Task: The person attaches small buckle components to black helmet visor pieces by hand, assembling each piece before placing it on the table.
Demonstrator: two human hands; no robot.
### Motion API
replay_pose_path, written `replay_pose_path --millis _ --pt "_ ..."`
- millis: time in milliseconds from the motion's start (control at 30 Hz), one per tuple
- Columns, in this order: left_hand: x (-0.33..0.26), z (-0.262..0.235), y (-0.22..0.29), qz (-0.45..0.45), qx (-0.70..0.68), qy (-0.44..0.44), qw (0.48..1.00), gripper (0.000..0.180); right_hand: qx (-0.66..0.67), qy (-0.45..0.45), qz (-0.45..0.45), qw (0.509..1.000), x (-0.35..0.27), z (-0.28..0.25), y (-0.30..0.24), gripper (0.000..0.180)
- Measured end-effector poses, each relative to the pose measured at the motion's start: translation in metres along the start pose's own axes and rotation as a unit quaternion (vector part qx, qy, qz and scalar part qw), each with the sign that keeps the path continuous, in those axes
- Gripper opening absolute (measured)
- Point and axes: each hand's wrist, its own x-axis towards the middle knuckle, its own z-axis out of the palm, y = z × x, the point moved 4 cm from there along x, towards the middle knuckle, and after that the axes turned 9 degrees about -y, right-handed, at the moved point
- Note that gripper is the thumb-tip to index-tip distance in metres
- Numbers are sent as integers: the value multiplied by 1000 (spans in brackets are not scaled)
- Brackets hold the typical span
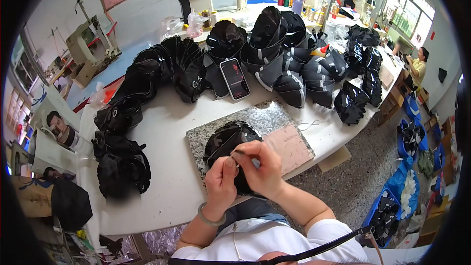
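Note:
My left hand [222,181] and my right hand [262,164] meet above a granite slab [196,142], fingertips close together. Both are closed in a pinch. Whatever sits between the fingers is too small to make out. Directly beneath them a black glossy sewn piece [228,135] rests on the slab, its near part covered by my hands. A pinkish worn pad [289,148] lies on the slab's right half, beside my right hand. My left wrist wears a pale bangle [212,216].
Black sewn pieces [167,64] stand in an overlapping row around the table's left and far sides. A phone [235,79] leans among them. Glossy black bundles [360,98] and a yellow bottle with a red tip [320,51] lie right. Sewing machines [211,0] stand behind; a person [417,66] sits far right.

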Motion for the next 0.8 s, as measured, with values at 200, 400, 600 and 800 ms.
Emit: replay_pose_path --millis 200,400,600,800 --pt "13 -4 11 -46 -26 -54 997 20 203 -108 211 950 27 -20 21 16" --pt "29 -11 27 85 139 -30 986 16 74 -167 65 981 44 -40 -20 14" --pt "27 2 52 210 329 -8 920 14 391 -183 360 827 28 -40 -8 16" --pt "23 5 46 260 364 -10 895 17 406 -138 343 836 18 -39 7 18"
